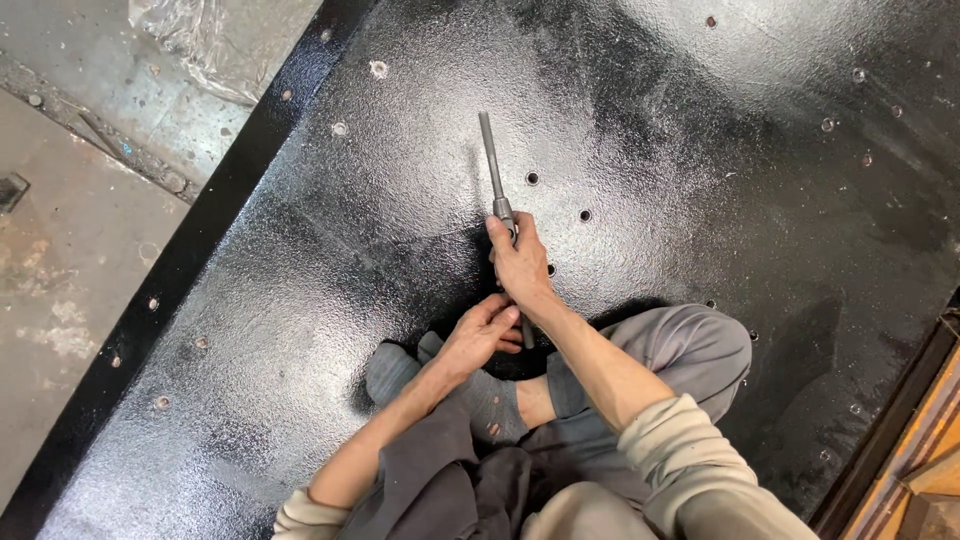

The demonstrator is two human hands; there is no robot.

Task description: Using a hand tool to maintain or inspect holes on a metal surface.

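Your R hand [521, 265] is clenched round the wrench [497, 190] handle on the black plate [700, 150]; L hand [482, 335] grips its lower end.

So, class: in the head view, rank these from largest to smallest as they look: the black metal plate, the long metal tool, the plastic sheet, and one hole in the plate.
1. Plate
2. Plastic sheet, cut off by the frame, so its full size is unsure
3. Tool
4. Hole

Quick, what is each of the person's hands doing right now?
Right hand: closed around the long grey metal rod tool.
Left hand: fingers curled at the tool's lower end; whether it grips anything cannot be told.
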